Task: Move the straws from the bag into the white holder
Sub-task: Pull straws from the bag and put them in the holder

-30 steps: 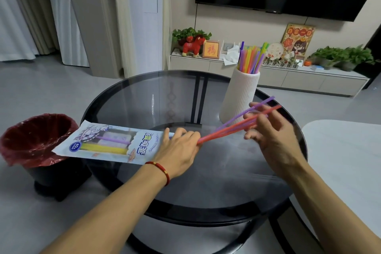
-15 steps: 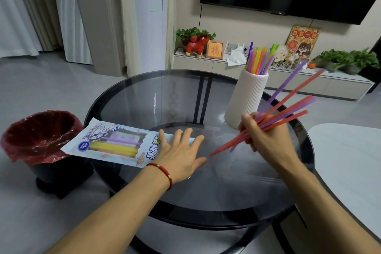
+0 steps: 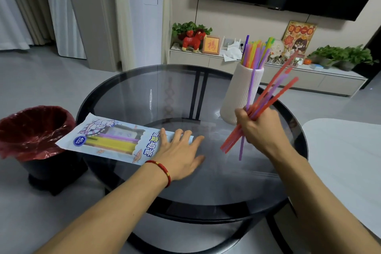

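Note:
The straw bag (image 3: 107,138) lies flat on the left of the round glass table (image 3: 144,97), with yellow and purple straws showing through its window. My left hand (image 3: 181,152) rests flat on the bag's right end, fingers spread. My right hand (image 3: 259,126) is closed around a bunch of red and purple straws (image 3: 274,90) that tilt up and to the right, just right of the white ribbed holder (image 3: 241,93). The holder stands upright at the table's far right and has several coloured straws (image 3: 255,51) in it.
A bin with a red liner (image 3: 33,130) stands on the floor left of the table, under the bag's overhanging end. A white tabletop (image 3: 346,163) sits close on the right. A low cabinet with plants and ornaments (image 3: 268,68) runs along the back wall.
My right hand has drawn the red and purple straws out of the bag, lifted them and swung them steeper beside the holder. My left hand has flattened on the bag's end.

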A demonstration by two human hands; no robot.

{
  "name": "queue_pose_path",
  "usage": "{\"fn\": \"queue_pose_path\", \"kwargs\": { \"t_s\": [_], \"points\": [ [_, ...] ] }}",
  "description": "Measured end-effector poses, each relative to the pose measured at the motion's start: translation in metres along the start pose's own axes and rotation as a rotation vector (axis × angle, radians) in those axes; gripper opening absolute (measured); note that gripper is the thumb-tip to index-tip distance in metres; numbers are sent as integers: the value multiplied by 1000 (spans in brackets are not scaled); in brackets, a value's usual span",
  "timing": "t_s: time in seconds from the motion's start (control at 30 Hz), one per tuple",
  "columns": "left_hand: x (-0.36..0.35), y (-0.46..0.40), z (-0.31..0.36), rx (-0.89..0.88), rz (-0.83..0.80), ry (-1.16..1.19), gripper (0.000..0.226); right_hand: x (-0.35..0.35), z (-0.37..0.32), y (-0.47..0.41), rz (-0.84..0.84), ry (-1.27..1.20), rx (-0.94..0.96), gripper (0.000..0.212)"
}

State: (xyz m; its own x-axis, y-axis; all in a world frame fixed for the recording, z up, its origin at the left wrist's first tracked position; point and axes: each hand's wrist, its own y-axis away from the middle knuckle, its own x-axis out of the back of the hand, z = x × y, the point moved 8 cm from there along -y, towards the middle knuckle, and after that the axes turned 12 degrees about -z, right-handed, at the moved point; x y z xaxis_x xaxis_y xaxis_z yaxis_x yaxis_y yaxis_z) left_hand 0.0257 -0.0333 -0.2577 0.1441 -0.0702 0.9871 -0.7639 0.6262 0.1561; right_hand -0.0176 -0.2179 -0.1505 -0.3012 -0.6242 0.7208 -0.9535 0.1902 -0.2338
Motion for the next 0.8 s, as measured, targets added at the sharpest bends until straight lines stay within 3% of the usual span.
{"fn": "queue_pose_path", "kwargs": {
  "t_s": [0.2, 0.63, 0.73, 0.8],
  "points": [
    [2, 0, -1, 18, 11, -9, 56, -3, 2, -4, 63, -15, 9, 37],
    [2, -1, -1, 29, -27, -5, 59, -40, 13, 8, -97, 78, 29, 40],
    [2, -1, -2, 29, -26, -1, 60, -32, 14, 8, -44, -29, 56, 40],
    [1, 0, -2, 27, -27, -1, 59, -40, 21, 9, -105, -122, 37, 34]
  ]
}}
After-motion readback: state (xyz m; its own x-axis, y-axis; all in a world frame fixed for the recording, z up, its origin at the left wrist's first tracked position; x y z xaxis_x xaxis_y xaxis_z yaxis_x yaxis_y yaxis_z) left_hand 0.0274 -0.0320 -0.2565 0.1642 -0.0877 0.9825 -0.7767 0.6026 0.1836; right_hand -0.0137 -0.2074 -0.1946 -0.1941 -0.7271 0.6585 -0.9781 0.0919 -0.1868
